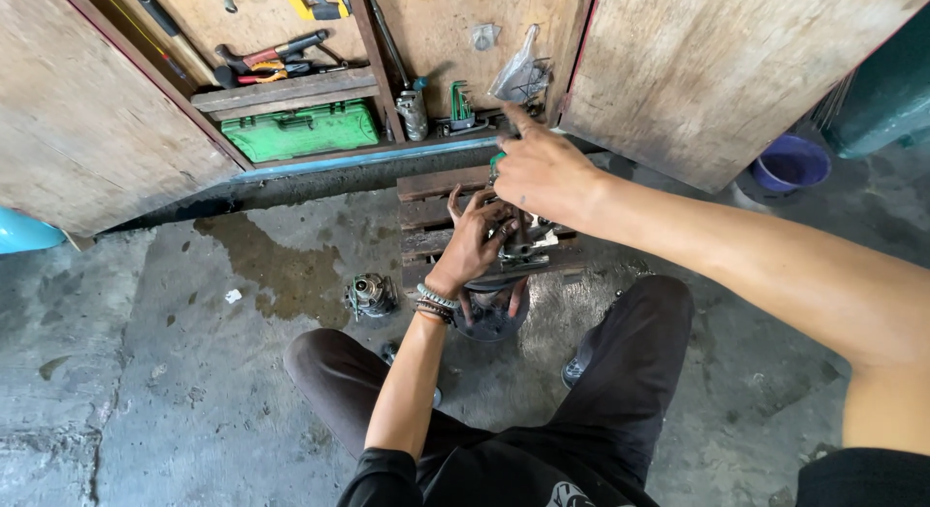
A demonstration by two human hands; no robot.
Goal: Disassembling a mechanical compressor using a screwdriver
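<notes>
My left hand (477, 244), with beaded bracelets on the wrist, grips a greasy metal machine part (523, 247) that rests on a small wooden pallet (426, 212) between my knees. My right hand (544, 168) is raised above it, closed round a green-handled tool (496, 161) that points down at the part; the index finger sticks out toward the cabinet. A dark round piece (489, 316) lies under the part at the pallet's near edge. Most of the tool's shaft is hidden by my hands.
A round metal hub (370, 296) lies on the stained concrete floor to the left. The open wooden tool cabinet behind holds a green toolbox (300, 129), hammers (266, 57), hex keys (460, 105) and a plastic bag (518, 76). A blue bucket (790, 163) stands at right.
</notes>
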